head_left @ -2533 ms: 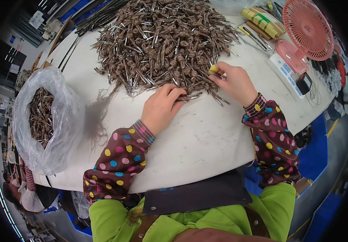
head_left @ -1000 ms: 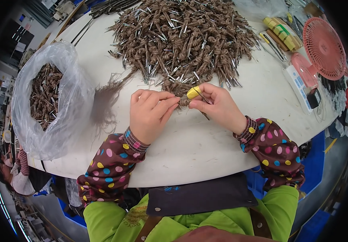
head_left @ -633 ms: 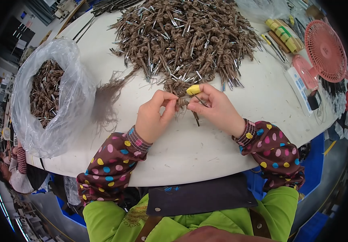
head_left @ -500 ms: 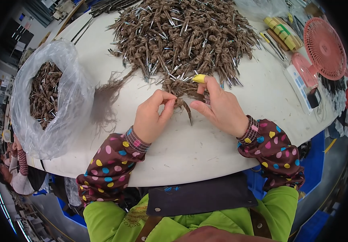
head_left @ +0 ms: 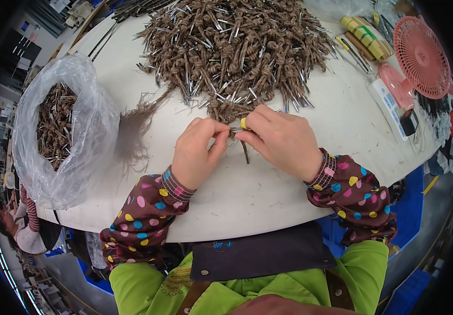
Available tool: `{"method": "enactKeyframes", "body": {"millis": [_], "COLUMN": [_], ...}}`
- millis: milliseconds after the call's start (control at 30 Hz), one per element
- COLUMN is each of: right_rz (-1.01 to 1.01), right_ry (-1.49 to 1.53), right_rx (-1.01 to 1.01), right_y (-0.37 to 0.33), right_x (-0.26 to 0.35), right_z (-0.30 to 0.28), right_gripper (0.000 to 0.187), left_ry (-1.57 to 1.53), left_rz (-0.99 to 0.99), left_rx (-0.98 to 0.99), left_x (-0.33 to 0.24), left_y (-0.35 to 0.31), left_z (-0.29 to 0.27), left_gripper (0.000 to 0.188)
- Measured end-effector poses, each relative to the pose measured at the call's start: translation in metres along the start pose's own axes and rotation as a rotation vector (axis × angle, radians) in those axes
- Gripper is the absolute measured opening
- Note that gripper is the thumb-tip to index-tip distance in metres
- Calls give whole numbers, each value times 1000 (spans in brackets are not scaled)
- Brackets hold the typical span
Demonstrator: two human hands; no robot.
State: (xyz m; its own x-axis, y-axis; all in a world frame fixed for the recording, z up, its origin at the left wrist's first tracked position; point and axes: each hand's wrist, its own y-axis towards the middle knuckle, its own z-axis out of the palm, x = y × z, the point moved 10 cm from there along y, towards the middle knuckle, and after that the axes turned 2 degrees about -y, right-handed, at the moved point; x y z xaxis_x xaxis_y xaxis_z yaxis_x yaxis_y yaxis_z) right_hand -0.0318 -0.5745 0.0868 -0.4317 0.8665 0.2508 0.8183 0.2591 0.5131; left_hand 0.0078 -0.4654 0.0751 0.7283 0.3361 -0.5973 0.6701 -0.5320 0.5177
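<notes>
In front of the pile, my left hand (head_left: 197, 152) is closed, thumb and forefinger pinching a short knotted brown cord (head_left: 246, 151). The cord's dark, stiff-looking tip hangs down between my hands. My right hand (head_left: 285, 142) is closed too, brought up against the knot, with yellow tape (head_left: 243, 124) around a finger. A small grey metal tool (head_left: 236, 129), seemingly thread snips, shows at its fingertips; most of it is hidden by the fingers. Just beyond lies a large pile of knotted brown cords (head_left: 237, 52) with silver metal tips.
A clear plastic bag (head_left: 100, 131) with more knotted cords stands at the left, beside a frayed bundle of brown fibres (head_left: 141, 123). At the right are a pink fan (head_left: 422, 58), a white power strip (head_left: 388, 107) and a yellow roll (head_left: 368, 39). A person (head_left: 27, 231) sits far left.
My right hand has moved left and closed in on the knot, bringing the metal tool against it. My left hand has stayed nearly in place, still pinching the cord.
</notes>
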Motion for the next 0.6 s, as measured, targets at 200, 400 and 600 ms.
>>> {"method": "enactKeyframes", "body": {"millis": [200,400,600], "right_rz": [-54,-45,328], "right_ry": [-120,-18,673], "right_rx": [-2,-39,151], "right_y": [3,3,-1], "right_x": [10,3,-32], "right_z": [-5,-6,25], "right_gripper": [22,22,33], "left_ry": [42,-66,-603], "left_rz": [108,-11,-404], "left_rx": [-17,-6,9], "left_x": [-10,2,51], "left_y": [0,-2,-12], "left_z": [-1,0,15], "left_gripper": [15,11,13]}}
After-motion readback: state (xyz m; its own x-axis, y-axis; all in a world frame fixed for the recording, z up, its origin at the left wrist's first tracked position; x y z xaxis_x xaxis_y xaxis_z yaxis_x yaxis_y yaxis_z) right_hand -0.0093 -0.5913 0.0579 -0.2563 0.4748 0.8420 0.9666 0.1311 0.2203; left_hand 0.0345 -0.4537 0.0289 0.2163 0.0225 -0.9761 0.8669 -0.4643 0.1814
